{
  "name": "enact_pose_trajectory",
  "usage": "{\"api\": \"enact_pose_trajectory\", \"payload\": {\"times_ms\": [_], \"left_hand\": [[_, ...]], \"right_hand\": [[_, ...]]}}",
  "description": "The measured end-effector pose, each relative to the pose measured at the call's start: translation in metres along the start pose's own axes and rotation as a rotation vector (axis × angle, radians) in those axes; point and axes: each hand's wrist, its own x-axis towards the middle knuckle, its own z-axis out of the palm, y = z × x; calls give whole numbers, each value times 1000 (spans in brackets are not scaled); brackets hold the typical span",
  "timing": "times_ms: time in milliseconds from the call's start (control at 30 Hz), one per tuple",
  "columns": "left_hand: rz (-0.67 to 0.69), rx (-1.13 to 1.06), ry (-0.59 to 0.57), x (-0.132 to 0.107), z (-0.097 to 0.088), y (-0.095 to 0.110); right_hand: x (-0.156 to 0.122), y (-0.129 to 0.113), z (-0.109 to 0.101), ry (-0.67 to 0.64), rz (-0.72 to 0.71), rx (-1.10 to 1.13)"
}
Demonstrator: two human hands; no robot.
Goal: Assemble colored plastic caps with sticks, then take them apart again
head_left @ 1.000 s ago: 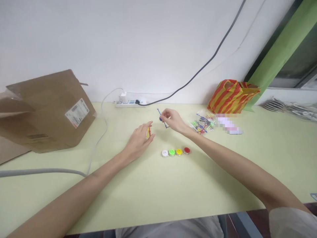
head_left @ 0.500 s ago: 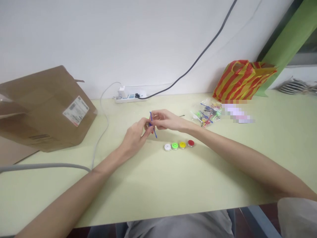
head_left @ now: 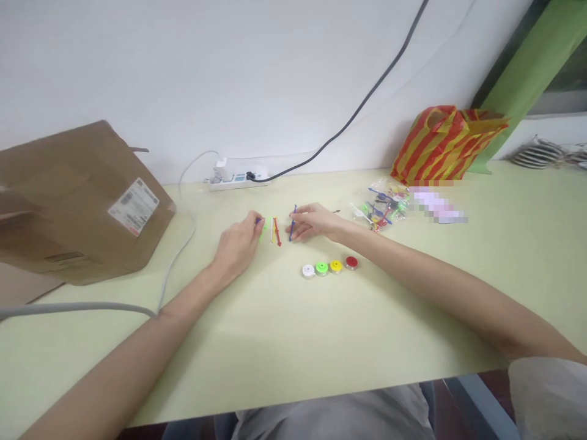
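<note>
My right hand (head_left: 312, 223) pinches a blue plastic arrow (head_left: 292, 227), held nearly upright just over the table. Closed fingers of my left hand (head_left: 238, 241) grip a small blue piece (head_left: 258, 220), mostly hidden by them. Between the hands lie a green arrow (head_left: 263, 233), partly beside my left fingertips, a white arrow (head_left: 271, 231), a yellow arrow (head_left: 274, 230) and a red arrow (head_left: 277, 232). Nearer me, in a row, sit a white disc (head_left: 308, 270), a green disc (head_left: 321, 267), a yellow disc (head_left: 336, 266) and a red disc (head_left: 351, 262).
A clear bag of coloured arrows (head_left: 383, 205) lies at right, with a dark arrow (head_left: 337, 211) beside it. A striped plastic bag (head_left: 447, 146) stands behind. At left are a cardboard box (head_left: 82, 201) and a grey cable (head_left: 82, 307). A power strip (head_left: 238, 179) sits by the wall.
My hands have moved apart, the blue arrow going right with my right hand and my left hand shifting left. The coloured arrows between them have come into view.
</note>
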Motion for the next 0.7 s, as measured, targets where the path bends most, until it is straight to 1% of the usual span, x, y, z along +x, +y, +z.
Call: {"api": "enact_pose_trajectory", "payload": {"times_ms": [100,333,467,600,700], "left_hand": [[9,32,-60,1,1,-1],[65,1,-103,-3,-1,9],[67,-53,-88,-6,-2,13],[55,-117,-63,-6,-2,12],[82,-124,12,-7,-1,11]], "right_hand": [[1,1,-2,9,5,-35],[-1,1,7,0,-26,-116],[-2,1,12,-29,-45,-142],[-5,-3,10,-53,-53,-150],[-8,-12,6,-27,-148,-189]]}}
